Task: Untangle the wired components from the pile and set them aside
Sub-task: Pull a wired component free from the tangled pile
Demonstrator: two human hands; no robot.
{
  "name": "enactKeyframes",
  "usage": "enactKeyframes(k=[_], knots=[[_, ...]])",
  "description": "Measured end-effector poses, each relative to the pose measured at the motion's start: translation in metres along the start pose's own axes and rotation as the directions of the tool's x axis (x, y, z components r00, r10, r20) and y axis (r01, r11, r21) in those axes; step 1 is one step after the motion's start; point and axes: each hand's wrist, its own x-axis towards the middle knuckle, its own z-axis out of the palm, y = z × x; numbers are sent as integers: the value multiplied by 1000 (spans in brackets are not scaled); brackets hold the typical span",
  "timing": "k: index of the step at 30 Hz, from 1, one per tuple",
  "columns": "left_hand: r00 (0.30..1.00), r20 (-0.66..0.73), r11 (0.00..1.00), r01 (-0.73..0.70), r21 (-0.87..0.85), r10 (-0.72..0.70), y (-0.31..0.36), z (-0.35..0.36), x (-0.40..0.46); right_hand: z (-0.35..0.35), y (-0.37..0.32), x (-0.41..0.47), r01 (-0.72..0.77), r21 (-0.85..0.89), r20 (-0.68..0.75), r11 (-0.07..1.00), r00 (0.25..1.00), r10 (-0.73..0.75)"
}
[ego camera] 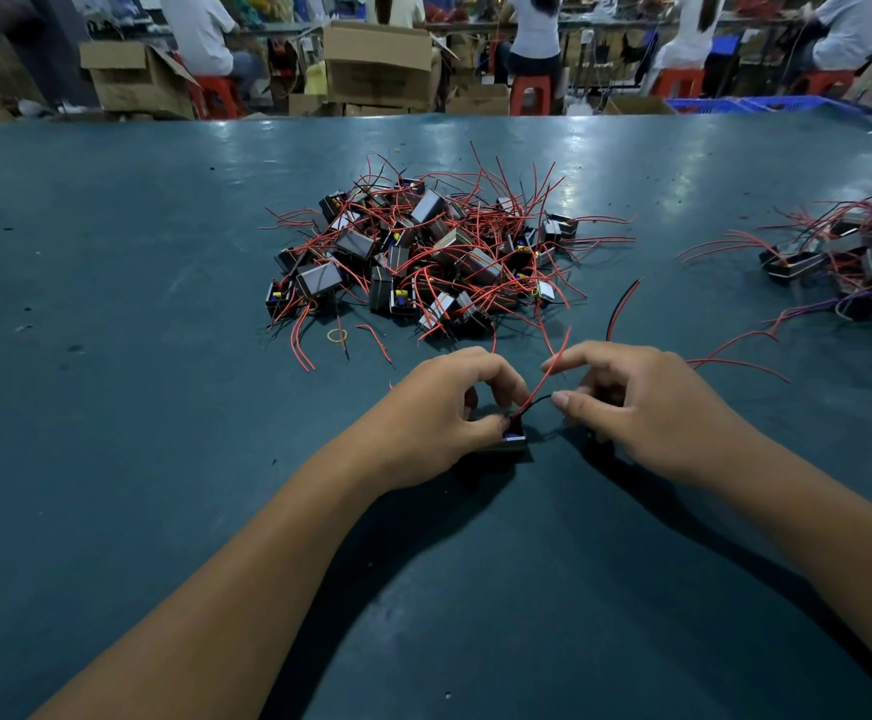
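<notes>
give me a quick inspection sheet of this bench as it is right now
surface: dark green table, scuffed, with glare patches near the far edge
job's things: big pile of small black boxes with red wires at the centre; second pile at the right edge; one box in front, away from both
clutter: yellow rubber band and a loose red wire piece just in front of the big pile
hands: left hand holds the single box; right hand pinches its wires
cables: red wire and black wire run from the box to the right hand's fingers
surroundings: cardboard boxes, red stools, blue crate, seated people facing away
</notes>
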Motion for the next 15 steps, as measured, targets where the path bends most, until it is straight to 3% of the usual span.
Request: enactKeyframes(k=[11, 15], knots=[[997, 48, 998, -58, 5, 58, 4, -2, -3, 0, -2, 3, -139, 360, 3, 923, 989, 147], [997, 69, 984, -44, 171, 32, 4, 2, -4, -2, -6, 2, -119, 357, -3, 927, 992, 128]])
